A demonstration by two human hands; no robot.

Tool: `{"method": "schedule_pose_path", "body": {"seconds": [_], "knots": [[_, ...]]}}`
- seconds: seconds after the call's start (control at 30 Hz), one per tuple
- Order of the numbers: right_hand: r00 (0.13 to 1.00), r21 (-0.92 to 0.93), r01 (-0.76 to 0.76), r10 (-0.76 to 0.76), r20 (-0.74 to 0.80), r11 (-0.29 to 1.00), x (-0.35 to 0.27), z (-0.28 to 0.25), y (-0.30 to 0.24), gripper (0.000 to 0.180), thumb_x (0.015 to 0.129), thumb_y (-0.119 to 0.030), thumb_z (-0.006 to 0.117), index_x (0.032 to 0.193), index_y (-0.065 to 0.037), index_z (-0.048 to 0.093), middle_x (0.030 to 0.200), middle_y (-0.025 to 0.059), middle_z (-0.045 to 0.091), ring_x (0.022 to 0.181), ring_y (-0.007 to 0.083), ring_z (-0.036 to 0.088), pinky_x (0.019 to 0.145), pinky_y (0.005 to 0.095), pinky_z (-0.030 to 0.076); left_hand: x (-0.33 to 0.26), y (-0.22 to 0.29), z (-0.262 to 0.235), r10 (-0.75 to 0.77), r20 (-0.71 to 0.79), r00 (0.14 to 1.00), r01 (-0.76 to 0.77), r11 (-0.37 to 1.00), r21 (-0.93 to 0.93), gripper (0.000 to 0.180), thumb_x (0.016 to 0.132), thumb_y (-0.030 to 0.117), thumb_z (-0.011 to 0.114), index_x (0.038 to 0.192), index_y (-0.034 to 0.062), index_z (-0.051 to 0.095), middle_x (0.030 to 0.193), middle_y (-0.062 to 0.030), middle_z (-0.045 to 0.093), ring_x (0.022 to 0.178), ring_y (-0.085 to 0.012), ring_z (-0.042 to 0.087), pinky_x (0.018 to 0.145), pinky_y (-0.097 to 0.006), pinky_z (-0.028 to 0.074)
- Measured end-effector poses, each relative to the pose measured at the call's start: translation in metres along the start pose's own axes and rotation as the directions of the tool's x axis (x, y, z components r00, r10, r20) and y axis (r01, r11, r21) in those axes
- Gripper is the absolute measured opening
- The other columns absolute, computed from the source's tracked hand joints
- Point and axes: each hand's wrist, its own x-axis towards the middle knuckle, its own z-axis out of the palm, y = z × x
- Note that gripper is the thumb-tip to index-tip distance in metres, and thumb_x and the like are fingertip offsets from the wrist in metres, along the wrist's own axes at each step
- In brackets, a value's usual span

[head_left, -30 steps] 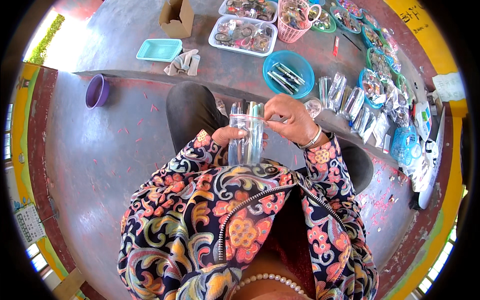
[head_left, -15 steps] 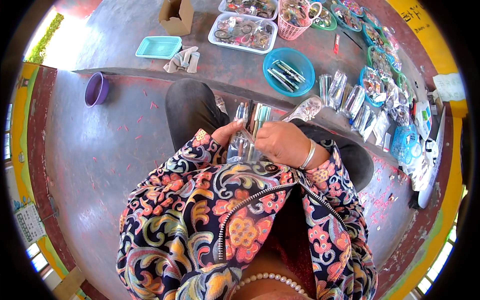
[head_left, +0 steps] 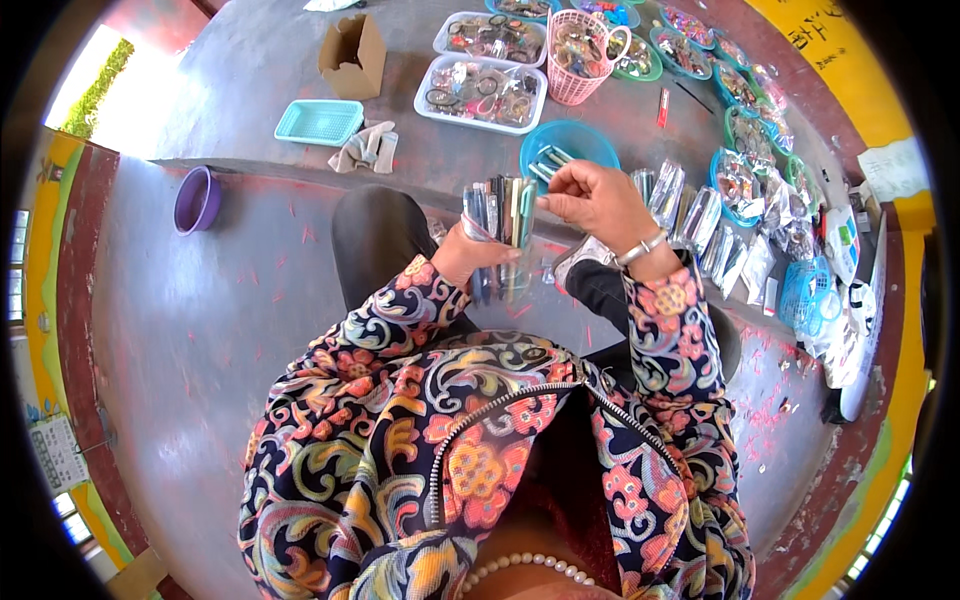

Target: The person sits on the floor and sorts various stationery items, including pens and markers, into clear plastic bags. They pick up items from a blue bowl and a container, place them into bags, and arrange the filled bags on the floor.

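Observation:
My left hand [head_left: 470, 252] is wrapped round a bundle of pens [head_left: 495, 205] in a clear plastic bag, held upright in front of my knees. Dark, blue and pale green pens show at the top. Just right of the bundle, my right hand [head_left: 600, 208] is raised with its fingers curled and thumb pressed in. Whatever those fingers may hold cannot be made out. Behind that hand stands a blue bowl [head_left: 597, 143] with several pens [head_left: 548, 160] in it, partly covered by the hand.
Bagged pen bundles [head_left: 697, 215] lie to the right. Beyond are white trays [head_left: 480, 125], a pink basket [head_left: 578, 88] and bowls of small goods [head_left: 683, 52]. On the left are a turquoise tray [head_left: 320, 122], a cloth [head_left: 365, 148], a cardboard box [head_left: 352, 60] and a purple bucket [head_left: 197, 200].
The bagged pens have moved up and away from my lap in my left hand. My right hand has left the bag's front and moved forward and right, up to the blue bowl's near edge.

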Motion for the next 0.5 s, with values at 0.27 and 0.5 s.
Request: {"method": "schedule_pose_path", "body": {"seconds": [0.27, 0.5], "knots": [[0.995, 0.306, -0.038, 0.066, -0.081, 0.951, 0.034, 0.028, 0.038, 0.028, 0.075, -0.025, 0.069, 0.083, 0.000, 0.060, 0.067, 0.0017, 0.061, 0.055, 0.0064, 0.056, 0.047, 0.0191, 0.041, 0.034, -0.009, -0.006, 0.192, -0.048, 0.980, -0.190, 0.981, 0.028, 0.038, 0.066, -0.004, 0.068, 0.100, 0.0052, 0.056, 0.087, -0.0028, 0.060, 0.078, -0.0135, 0.058, 0.070, -0.030, 0.048], [0.972, 0.314, -0.176, 0.215, -0.094, 0.933, 0.034, 0.028, 0.053, 0.019, 0.079, -0.016, 0.061, 0.083, 0.003, 0.061, 0.068, 0.0056, 0.061, 0.055, 0.0097, 0.059, 0.049, 0.0206, 0.045, 0.042, -0.035, -0.035, -0.054, 0.001, 0.999, 0.054, 0.998, -0.040, 0.041, 0.068, 0.002, 0.066, 0.107, 0.0056, 0.053, 0.088, -0.0054, 0.059, 0.079, -0.0168, 0.059, 0.071, -0.032, 0.048]]}}
